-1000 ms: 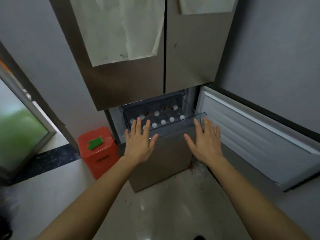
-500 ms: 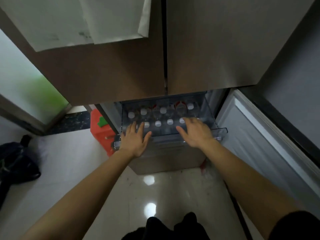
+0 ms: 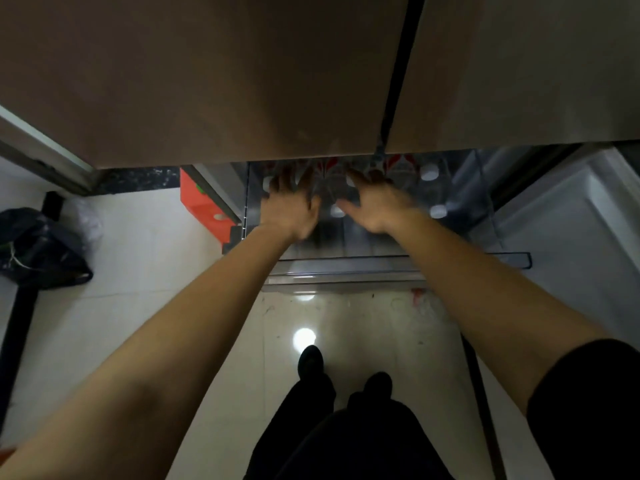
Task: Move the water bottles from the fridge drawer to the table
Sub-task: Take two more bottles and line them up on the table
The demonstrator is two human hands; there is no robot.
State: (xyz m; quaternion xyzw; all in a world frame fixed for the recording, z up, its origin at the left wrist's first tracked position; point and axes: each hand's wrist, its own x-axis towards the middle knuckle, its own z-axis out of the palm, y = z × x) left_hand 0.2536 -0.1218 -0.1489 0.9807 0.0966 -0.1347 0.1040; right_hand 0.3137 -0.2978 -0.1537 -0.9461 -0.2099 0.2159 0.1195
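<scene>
A clear plastic fridge drawer (image 3: 512,259) stands pulled out below the closed upper doors. Inside it stand several water bottles with white caps (image 3: 429,173) and red-marked labels. My left hand (image 3: 289,206) reaches down into the drawer's left half, fingers spread over the bottle tops. My right hand (image 3: 375,206) is beside it over the middle bottles, fingers apart and blurred. Neither hand is closed around a bottle. The far row of bottles is partly hidden under the door edge.
The brown upper fridge doors (image 3: 242,81) overhang the drawer close to my head. An open lower door panel (image 3: 571,216) stands at the right. An orange bin (image 3: 201,202) sits left of the drawer, a dark bag (image 3: 38,247) lies on the floor at the left.
I have stepped closer and tilted my view down. Both hands moved from the drawer's front rim forward into the drawer, over the bottle caps.
</scene>
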